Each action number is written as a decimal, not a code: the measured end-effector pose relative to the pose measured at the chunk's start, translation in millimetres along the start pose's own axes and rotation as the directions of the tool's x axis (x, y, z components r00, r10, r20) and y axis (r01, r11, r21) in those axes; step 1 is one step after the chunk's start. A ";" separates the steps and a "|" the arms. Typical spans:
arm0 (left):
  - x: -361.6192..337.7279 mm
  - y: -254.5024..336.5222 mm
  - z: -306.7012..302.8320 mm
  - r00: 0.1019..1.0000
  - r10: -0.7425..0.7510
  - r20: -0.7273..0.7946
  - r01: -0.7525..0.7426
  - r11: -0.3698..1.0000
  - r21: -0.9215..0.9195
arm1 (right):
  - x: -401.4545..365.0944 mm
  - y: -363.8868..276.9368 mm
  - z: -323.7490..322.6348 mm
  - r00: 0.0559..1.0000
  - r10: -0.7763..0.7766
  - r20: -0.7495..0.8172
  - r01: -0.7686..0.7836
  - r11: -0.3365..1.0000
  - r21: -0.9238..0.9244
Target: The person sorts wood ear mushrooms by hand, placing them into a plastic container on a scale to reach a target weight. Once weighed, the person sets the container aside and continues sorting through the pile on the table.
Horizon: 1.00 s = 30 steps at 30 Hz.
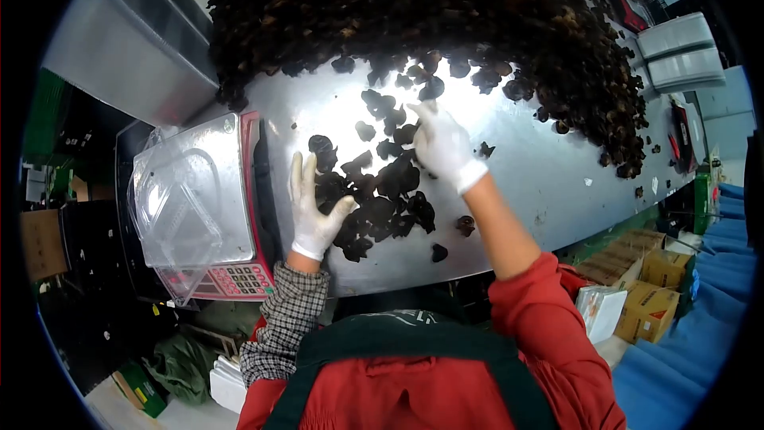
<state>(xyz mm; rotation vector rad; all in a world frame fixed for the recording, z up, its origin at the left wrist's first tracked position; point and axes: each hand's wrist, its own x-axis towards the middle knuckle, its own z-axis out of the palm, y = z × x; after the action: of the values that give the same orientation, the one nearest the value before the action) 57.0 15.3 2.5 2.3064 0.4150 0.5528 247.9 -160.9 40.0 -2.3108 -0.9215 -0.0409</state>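
My left hand (313, 211), in a white glove, lies beside a loose group of dried wood ear mushrooms (376, 211) on the metal table (509, 207). Its fingers are stretched and the thumb is held apart, touching the edge of the group. My right hand (446, 145), also gloved in white, is over the table at the group's upper right. Its index finger points toward a few scattered pieces, and the other fingers are partly curled and hard to see. I make out nothing held in either hand.
A large heap of the dark mushrooms (414, 8) covers the table's far side. On the left stands a red scale (195, 199) with clear plastic on it, below a translucent bin (127, 40). White containers (680, 52) sit at the right; cardboard boxes (646, 310) are on the floor.
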 end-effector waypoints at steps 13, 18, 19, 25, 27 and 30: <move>12.0 -7.5 -1.1 0.997 -0.043 0.067 0.046 0.998 -0.040 | 32.1 -17.1 15.5 0.993 -0.067 0.101 0.057 0.994 0.098; 23.9 -10.0 10.1 0.989 -0.088 0.122 0.082 0.995 0.056 | 71.6 0.6 54.8 0.973 -0.083 0.217 0.126 0.973 -0.196; 22.9 -11.4 10.9 0.988 -0.076 0.138 0.066 0.995 0.072 | 72.1 -2.4 54.1 0.962 -0.080 0.261 0.140 0.965 -0.220; 17.5 -11.2 3.7 0.992 0.004 0.127 -0.006 1.000 0.015 | -37.6 -33.7 6.7 0.909 -0.338 0.245 0.284 0.931 0.231; 20.5 -11.3 3.7 0.993 -0.008 0.115 0.007 1.000 0.009 | -38.7 -37.9 -2.0 0.922 -0.318 0.223 0.248 0.924 0.292; 32.1 -10.7 3.2 0.993 -0.006 0.114 0.001 0.999 0.044 | -0.3 -25.2 7.2 0.976 -0.218 0.011 0.213 0.962 0.172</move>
<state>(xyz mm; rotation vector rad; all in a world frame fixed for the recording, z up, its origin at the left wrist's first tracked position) 84.6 35.0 1.5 2.3657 0.3796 0.4108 230.5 -143.1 48.1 -2.0525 -1.1439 -0.0188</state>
